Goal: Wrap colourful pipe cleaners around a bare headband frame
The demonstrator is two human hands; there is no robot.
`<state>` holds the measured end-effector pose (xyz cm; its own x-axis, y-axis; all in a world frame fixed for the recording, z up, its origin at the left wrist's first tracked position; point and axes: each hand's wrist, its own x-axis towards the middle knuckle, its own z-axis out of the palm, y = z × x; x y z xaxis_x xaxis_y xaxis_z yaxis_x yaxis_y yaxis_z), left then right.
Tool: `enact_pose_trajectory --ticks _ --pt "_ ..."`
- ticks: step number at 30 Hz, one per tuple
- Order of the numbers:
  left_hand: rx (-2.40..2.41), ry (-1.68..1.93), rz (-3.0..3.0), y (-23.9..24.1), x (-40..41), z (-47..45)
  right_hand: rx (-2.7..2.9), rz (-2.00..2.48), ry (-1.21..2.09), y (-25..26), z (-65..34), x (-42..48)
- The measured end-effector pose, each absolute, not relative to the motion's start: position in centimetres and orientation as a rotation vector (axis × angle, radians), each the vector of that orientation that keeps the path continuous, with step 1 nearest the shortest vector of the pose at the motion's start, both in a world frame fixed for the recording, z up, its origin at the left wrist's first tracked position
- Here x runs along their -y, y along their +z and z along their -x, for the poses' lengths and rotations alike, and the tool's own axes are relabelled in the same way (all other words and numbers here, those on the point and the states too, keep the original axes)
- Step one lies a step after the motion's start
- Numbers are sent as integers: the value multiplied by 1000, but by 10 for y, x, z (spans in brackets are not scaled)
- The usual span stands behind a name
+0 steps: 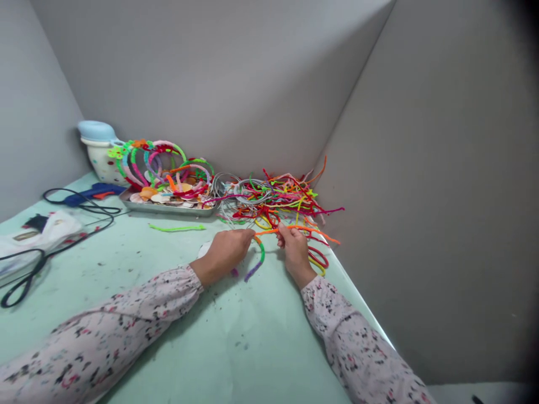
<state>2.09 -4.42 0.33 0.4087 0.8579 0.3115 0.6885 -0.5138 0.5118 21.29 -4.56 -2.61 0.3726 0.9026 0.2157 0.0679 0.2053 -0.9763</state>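
Note:
Between my two hands an orange pipe cleaner (266,232) is stretched, and its loose end runs out to the right past my fingers. My left hand (229,249) is closed on a ring wrapped in orange, green and purple pipe cleaner (261,255), most of which the hand hides; the orange strand starts there. My right hand (293,247) pinches the orange strand between thumb and fingers. Just behind the hands lies a tangled pile of colourful pipe cleaners (290,193), with coiled silver wire rings (252,192) at its left side.
A metal tray (168,210) holds shells and finished wrapped rings. Behind it stands a white cup with a blue lid (96,132). On the left are a blue glue gun (90,194), a black cord (63,253) and a plastic bag (54,233). One green pipe cleaner (177,228) lies alone. Grey walls enclose the table.

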Motion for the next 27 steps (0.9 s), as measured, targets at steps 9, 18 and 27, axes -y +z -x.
enact_pose_trajectory --ticks 9,18,27 --pt "-875 691 -1213 5 32 -20 946 1069 859 -34 -219 44" --pt "-669 472 -819 8 37 -18 885 993 893 -33 -219 43" --pt "-598 451 -863 12 40 -21 893 1005 875 -36 -219 42"
